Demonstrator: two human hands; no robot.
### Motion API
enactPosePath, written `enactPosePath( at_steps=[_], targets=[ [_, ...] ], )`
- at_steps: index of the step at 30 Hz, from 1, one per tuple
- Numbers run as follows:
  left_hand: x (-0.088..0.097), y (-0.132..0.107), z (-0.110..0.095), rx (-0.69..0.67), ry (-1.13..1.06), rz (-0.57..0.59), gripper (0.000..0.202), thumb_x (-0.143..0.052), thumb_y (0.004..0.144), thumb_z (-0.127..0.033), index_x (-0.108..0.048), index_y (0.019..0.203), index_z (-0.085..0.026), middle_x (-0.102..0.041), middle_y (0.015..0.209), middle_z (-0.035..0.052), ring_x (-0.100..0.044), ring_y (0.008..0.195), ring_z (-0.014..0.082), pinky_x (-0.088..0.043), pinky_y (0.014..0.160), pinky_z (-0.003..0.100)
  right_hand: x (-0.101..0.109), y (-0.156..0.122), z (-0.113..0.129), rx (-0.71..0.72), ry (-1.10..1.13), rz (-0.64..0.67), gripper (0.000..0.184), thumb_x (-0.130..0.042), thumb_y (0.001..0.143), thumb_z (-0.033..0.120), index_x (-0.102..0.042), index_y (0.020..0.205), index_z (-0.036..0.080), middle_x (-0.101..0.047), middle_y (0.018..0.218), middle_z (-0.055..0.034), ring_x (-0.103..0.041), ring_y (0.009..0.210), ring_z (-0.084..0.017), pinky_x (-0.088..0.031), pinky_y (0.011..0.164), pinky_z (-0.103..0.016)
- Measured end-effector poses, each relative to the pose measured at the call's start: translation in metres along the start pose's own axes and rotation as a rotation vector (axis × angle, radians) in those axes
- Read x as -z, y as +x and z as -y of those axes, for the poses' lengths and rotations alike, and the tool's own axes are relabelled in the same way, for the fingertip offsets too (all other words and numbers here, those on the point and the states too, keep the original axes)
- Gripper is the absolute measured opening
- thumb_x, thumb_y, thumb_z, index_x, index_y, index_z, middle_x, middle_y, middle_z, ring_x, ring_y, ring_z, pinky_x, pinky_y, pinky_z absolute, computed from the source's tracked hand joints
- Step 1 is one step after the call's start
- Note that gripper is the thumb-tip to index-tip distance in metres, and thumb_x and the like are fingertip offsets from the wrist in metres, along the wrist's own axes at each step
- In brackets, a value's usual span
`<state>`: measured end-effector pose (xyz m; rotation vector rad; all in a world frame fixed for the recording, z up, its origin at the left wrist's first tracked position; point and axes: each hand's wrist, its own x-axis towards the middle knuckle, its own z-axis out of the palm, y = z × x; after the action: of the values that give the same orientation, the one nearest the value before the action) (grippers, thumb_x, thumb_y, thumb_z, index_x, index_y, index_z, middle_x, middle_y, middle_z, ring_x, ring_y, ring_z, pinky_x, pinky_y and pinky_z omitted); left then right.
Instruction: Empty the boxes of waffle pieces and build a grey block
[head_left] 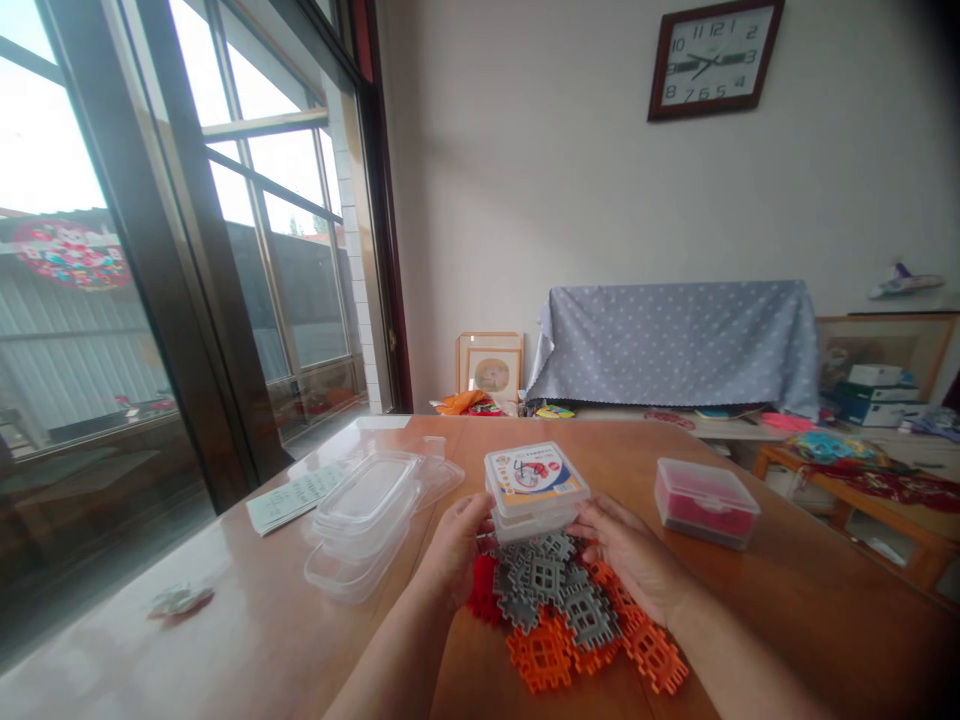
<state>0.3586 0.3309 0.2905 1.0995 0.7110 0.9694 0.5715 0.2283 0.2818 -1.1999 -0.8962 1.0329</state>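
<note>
My left hand (454, 548) and my right hand (622, 555) grip the two sides of a small clear plastic box (534, 490) with a printed label on its lid. Right below the box lies a heap of interlocking plastic building pieces (555, 610) in grey, orange and red, and my hands are just above it. Left of my left hand stand stacked clear plastic containers (361, 520), with a loose lid behind them. A closed clear box of red pieces (706, 503) sits right of my right hand.
All of this stands on a glossy wooden table (795, 610). A paper sheet (294, 500) and a crumpled white scrap (180, 600) lie at its left, beside a large window (277, 250). Beyond the far edge are a low table with clutter (847, 490) and a cloth-covered sofa (675, 345).
</note>
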Motion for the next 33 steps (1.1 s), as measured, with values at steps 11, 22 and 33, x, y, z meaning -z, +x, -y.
enactPosePath(
  at_steps=[11,22,33],
  targets=[
    [0.003,0.002,-0.005,-0.044,-0.187,0.029,0.052,-0.074,0.079,-0.064,-0.066,0.097,-0.015,-0.07,0.096,0.0093,-0.063,0.081,0.0154,-0.046,0.071,0.026,0.003,0.033,0.022,-0.253,0.285,-0.019,0.043,-0.069,0.084,0.05,-0.064,0.12,0.027,-0.076,0.092,-0.0068,-0.064,0.07,-0.015,-0.029,0.042,-0.018],
    [0.026,0.018,0.007,-0.054,0.062,-0.28,0.053,-0.08,0.07,-0.052,-0.066,0.108,-0.019,-0.069,0.098,0.0069,-0.063,0.087,0.0193,-0.044,0.074,0.029,0.036,0.124,-0.004,-0.192,0.173,-0.41,0.035,-0.073,0.078,0.05,-0.067,0.102,0.025,-0.072,0.079,-0.0025,-0.054,0.052,-0.012,-0.031,0.038,-0.018],
    [0.014,0.013,0.019,-0.149,0.419,-0.108,0.039,-0.077,0.075,-0.044,-0.071,0.104,-0.018,-0.071,0.111,0.0132,-0.062,0.111,0.032,-0.046,0.093,0.038,0.029,0.169,-0.038,-0.156,-0.033,-0.371,0.043,-0.071,0.078,0.059,-0.068,0.097,0.021,-0.076,0.099,-0.0129,-0.071,0.093,-0.026,-0.053,0.067,-0.033]
  ],
)
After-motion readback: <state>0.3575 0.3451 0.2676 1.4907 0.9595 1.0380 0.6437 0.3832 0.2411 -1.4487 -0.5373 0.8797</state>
